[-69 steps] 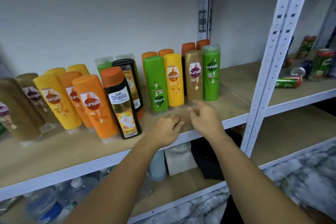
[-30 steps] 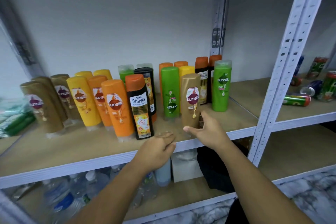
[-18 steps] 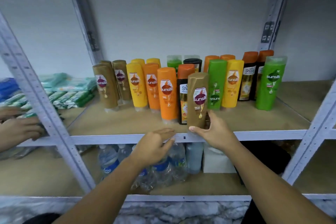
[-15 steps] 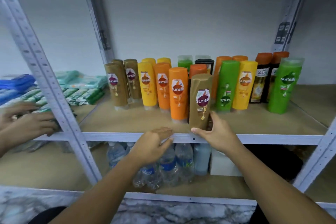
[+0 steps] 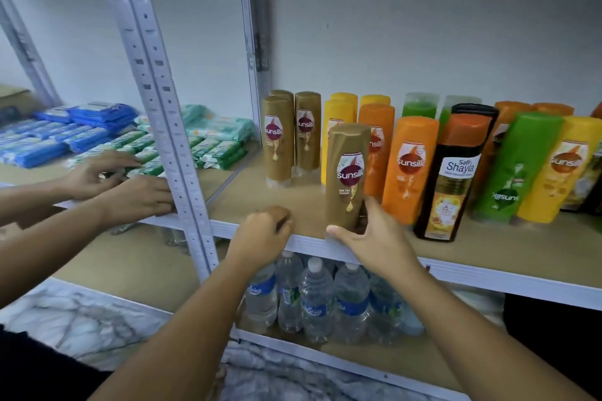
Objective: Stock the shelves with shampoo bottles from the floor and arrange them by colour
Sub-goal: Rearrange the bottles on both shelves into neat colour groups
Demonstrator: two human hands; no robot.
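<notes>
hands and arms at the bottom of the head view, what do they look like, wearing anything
The left forearm and right forearm are bare up to the frame edge, with no sleeve in sight. The left hand and right hand show no gloves, rings, watch or bracelet.

bare shelf board (image 5: 250, 195) lies open between the upright post (image 5: 156, 91) and the standing brown bottles (image 5: 278, 140).
</notes>
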